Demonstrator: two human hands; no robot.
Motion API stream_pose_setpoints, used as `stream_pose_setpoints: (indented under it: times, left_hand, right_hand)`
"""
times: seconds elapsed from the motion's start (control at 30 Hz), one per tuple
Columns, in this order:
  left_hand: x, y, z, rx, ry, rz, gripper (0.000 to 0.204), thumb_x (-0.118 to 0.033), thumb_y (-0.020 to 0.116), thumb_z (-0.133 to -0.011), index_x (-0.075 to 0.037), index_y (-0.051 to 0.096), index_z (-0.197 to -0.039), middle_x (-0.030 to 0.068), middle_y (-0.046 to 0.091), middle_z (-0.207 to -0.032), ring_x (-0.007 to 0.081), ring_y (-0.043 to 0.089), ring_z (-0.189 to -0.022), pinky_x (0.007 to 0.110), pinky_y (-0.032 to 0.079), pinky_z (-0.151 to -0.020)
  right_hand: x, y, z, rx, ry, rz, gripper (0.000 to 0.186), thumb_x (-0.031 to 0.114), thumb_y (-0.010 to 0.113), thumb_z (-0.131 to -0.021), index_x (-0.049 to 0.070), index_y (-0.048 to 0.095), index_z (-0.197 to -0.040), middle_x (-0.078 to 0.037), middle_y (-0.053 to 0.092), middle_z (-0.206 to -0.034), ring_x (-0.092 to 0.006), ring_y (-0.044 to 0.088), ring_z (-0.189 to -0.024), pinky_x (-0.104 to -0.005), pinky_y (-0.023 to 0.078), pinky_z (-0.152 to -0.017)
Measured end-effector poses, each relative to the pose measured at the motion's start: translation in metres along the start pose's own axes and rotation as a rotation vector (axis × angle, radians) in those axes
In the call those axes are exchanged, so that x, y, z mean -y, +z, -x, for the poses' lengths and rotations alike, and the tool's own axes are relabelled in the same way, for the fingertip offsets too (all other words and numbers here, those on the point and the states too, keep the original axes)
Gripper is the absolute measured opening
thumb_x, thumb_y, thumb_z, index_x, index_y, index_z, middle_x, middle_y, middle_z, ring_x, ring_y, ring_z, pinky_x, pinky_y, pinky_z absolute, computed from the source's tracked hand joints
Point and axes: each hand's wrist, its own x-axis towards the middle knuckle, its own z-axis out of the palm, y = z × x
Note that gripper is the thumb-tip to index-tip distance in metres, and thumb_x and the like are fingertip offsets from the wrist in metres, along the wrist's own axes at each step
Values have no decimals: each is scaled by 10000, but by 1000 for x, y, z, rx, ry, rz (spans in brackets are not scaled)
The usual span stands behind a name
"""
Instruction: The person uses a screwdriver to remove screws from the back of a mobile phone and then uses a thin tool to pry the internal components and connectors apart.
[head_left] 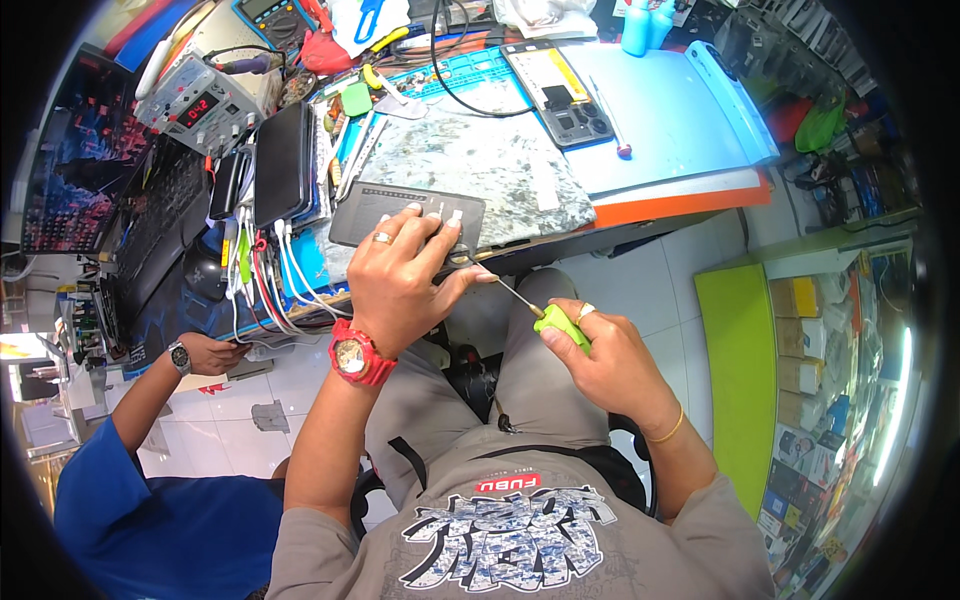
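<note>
My right hand (600, 360) is closed around the lime-green handle (563, 328) of a slim hand tool that looks like a screwdriver. Its thin metal shaft (517, 295) points up and left toward my left thumb; the tip's exact contact is hard to make out. My left hand (400, 270) rests with fingers spread on a flat dark grey panel (360, 215) at the near edge of the worktop. Small white pieces show by its fingertips. A small dark rounded thing by the left thumb is too small to name.
A stained work mat (500, 150) covers the bench. Farther back lies an opened phone (560, 95) beside a blue sheet (650, 120). Left are a dark tablet-like device (284, 160), cables (285, 270), a power supply (200, 105) and a laptop (150, 200). A co-worker's hand (212, 354) is at lower left.
</note>
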Motion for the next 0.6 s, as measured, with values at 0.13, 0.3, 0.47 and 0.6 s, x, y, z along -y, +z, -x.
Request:
stream_pose_setpoints:
  times: [0.13, 0.3, 0.47, 0.6]
  left_hand:
    - [1, -1, -1, 6, 16, 4, 570, -483, 979, -749, -85, 850, -1135, 89, 793, -1119, 351, 763, -1156, 476, 607, -955]
    - [0, -1, -1, 11, 12, -1, 576, -476, 984, -749, -80, 851, -1147, 99, 801, -1124, 364, 767, -1156, 467, 609, -954]
    - [-1, -2, -2, 13, 11, -11, 572, -476, 982, -755, -79, 850, -1145, 97, 803, -1122, 356, 770, -1156, 466, 606, -971]
    - [0, -1, -1, 12, 7, -3, 570, -473, 983, -754, -78, 850, -1143, 95, 805, -1120, 354, 773, -1153, 471, 605, -984]
  right_hand:
    - [0, 0, -1, 17, 20, 0, 474, 360, 698, -1099, -58, 718, -1322, -300, 775, -1036, -494, 746, -922, -510, 586, -823]
    - [-6, 6, -2, 1, 11, -9, 477, 357, 703, -1096, -61, 717, -1327, -302, 777, -1068, -496, 749, -942, -511, 589, -837]
    - [-7, 9, -2, -17, 12, -33, 470, 345, 708, -1092, -66, 720, -1321, -304, 778, -1093, -499, 750, -967, -511, 592, -858]
    - [-9, 12, -3, -25, 22, -46, 473, 341, 711, -1090, -73, 719, -1318, -305, 779, -1105, -500, 750, -985, -509, 592, -869]
